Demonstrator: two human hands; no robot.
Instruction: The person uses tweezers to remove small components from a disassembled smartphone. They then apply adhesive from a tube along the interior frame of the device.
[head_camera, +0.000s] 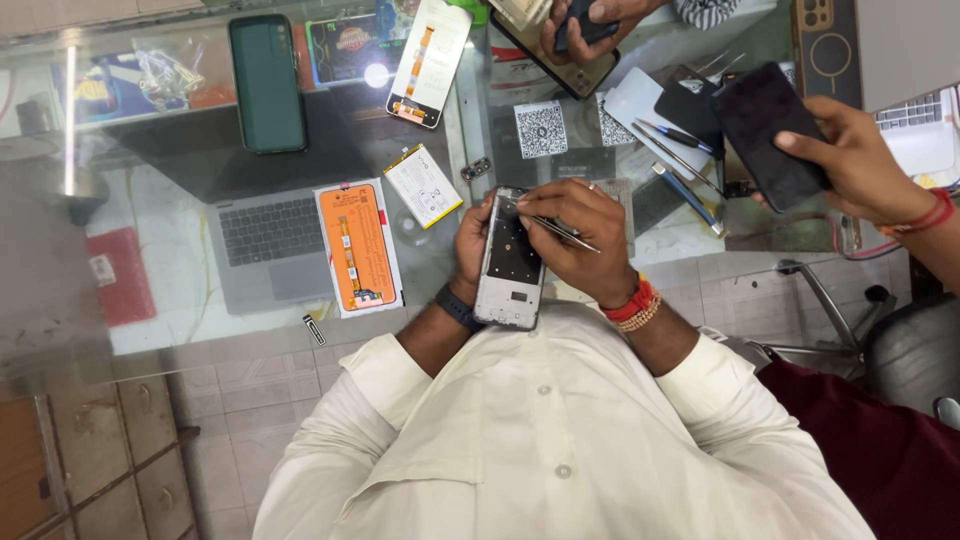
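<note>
My left hand (468, 243), with a dark watch on its wrist, grips the left edge of an opened phone frame (511, 262), silver with a dark inside, held upright over the edge of the glass counter (180, 300). My right hand (585, 232), with red bands on the wrist, rests over the frame's top right. It pinches thin metal tweezers (560, 232) whose tips point at the frame's upper part.
On the glass lie an orange-backed parts packet (358, 245), a white battery (423, 185), a green phone (267, 82) and a screen part (430, 60). Another person's hand (860, 160) holds a black phone (765, 130) at right. Other hands (590, 25) hold a phone at top. Tools (685, 150) lie nearby.
</note>
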